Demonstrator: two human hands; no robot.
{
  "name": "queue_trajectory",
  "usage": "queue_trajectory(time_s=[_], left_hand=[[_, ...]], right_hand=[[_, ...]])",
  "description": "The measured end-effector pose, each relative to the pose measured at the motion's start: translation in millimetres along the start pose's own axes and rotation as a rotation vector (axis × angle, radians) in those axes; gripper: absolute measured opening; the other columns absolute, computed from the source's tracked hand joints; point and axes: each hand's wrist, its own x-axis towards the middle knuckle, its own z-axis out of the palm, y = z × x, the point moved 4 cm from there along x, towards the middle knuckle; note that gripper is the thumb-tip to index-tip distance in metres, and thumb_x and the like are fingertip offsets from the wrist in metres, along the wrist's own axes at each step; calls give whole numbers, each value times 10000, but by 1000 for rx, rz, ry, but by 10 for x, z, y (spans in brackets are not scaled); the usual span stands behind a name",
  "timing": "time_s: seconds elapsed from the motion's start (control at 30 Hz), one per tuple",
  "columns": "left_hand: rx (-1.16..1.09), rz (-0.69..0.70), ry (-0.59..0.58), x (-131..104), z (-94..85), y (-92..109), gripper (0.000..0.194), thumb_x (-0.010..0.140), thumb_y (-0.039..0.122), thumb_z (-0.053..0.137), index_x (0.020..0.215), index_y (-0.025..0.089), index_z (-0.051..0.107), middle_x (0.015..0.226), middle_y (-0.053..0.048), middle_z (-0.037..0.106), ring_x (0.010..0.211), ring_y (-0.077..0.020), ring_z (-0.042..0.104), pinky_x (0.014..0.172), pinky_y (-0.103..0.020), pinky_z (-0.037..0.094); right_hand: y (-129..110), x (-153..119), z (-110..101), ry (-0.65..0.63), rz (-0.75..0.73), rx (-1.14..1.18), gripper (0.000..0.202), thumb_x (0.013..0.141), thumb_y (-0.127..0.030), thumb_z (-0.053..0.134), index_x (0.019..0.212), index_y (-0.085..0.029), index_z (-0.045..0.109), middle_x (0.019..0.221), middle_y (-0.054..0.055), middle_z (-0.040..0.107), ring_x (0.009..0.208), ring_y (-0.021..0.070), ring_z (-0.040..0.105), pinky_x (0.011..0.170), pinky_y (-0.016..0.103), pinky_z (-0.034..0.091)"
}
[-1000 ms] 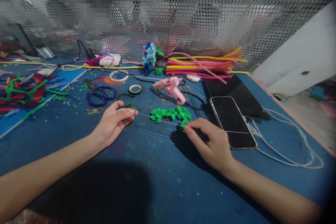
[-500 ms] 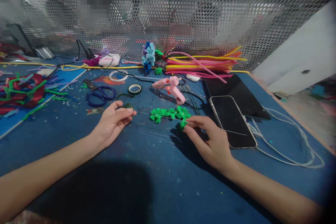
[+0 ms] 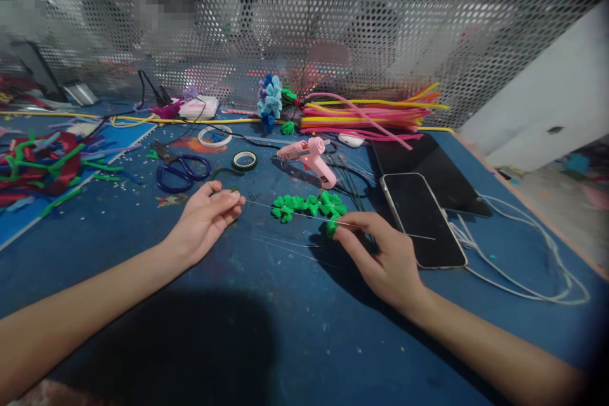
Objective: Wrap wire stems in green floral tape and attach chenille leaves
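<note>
A thin wire (image 3: 295, 213) stretches between my two hands. My left hand (image 3: 204, 219) pinches its left end between thumb and forefinger, where a bit of dark green tape also shows behind the fingertips. The strip of tape leads back to a green tape roll (image 3: 244, 160). My right hand (image 3: 385, 254) is closed on the wire further along, and the wire's tip sticks out past it over the phone. Green fuzzy pipe-cleaner leaf clusters (image 3: 285, 208) lie just behind the wire. One small green piece (image 3: 332, 226) sits at my right fingertips; whether it is held I cannot tell.
A pink glue gun (image 3: 311, 158) stands behind the green clusters. Blue-handled scissors (image 3: 183, 171) and a white tape ring (image 3: 215, 136) lie left. A phone (image 3: 423, 219) and white cable are at right. Pipe cleaners (image 3: 366, 117) and a blue flower bunch (image 3: 269, 101) line the back.
The wire has slid slightly left, so less of its tip reaches over the phone. Less green tape shows behind my left fingertips. Both hands stay nearly in place.
</note>
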Motion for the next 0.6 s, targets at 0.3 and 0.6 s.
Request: queue_trajectory(time_s=[0.3, 0.6], left_hand=[[22, -58, -99, -31, 77, -4, 182, 709, 33, 603, 873, 108, 580, 664, -57, 608, 628, -95, 563, 460, -125, 413], [27, -22, -85, -18, 68, 0, 143, 686, 48, 638, 809, 112, 603, 659, -47, 607, 610, -89, 559, 445, -122, 396]], right_hand=[[-11, 10, -13, -25, 21, 11, 87, 821, -199, 504, 771, -182, 573, 674, -4, 631, 594, 103, 586, 570, 221, 455], [-5, 4, -17, -33, 29, 21, 91, 825, -199, 496, 771, -184, 568, 665, -4, 626, 584, 106, 579, 558, 225, 449]])
